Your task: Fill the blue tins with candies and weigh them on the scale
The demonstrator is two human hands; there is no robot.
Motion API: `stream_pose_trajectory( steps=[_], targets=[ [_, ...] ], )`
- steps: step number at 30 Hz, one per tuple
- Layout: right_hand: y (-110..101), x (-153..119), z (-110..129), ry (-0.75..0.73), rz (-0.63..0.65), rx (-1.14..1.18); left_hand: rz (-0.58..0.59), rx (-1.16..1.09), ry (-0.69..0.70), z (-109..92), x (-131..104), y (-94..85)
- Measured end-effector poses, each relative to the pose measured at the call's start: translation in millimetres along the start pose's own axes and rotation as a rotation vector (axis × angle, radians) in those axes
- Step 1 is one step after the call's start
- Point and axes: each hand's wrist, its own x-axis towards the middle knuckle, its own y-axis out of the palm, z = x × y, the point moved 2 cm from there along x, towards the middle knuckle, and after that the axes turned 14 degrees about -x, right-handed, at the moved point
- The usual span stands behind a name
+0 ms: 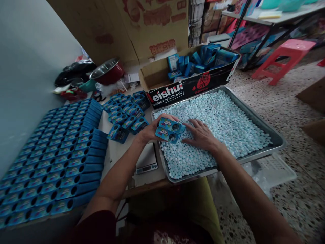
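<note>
Holding two blue candy cases (170, 129) stacked one on the other, your left hand (149, 130) has its fingers curled shut around their left end, thumb on the upper case. Both cases sit just above the near-left part of the metal tray (275, 137), round holes facing up. Your right hand (201, 135) lies flat, palm down, fingers spread loosely on the pale blue candies (228, 118) that fill the tray; its fingertips reach to the right end of the cases, gripping nothing that you can see.

Left of the tray, just past its near corner, a small digital scale (146, 162) lies on the table. Further left of the tray, a loose scatter of more blue cases (127, 113) lies close by, and beyond them a large block of cases in neat rows (63, 159) runs toward the wall.

Behind the tray, touching its far rim, stands a cardboard box (188, 86) with printed lettering, holding blue packets (203, 59). Behind and left of the tray, a red metal-lined pot (108, 72) sits among black bags. Right of the tray and well apart, a red plastic stool (285, 57) stands on the speckled floor.
</note>
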Motion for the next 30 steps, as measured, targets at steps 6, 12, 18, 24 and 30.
stream_pose_trajectory(
  steps=[6,12,18,24,30],
  targets=[
    [0.3,17.0,16.6,0.054,0.135,-0.035,-0.361,-0.228,-0.069,34.0,-5.1,1.9],
    [3.2,19.8,-23.0,0.712,-0.015,1.155,-0.147,0.067,-0.074,4.7,-2.6,12.4],
    [-40.4,18.4,-4.3,0.636,-0.112,2.239,0.053,0.241,-0.106,-10.3,-6.2,8.8],
    [-73.8,42.8,25.4,0.389,-0.402,2.274,-0.077,0.319,-0.157,1.6,6.3,4.5],
    [-69.2,65.9,30.6,0.386,-0.621,1.955,-0.126,0.362,-0.2,0.6,15.5,8.8]
  ],
)
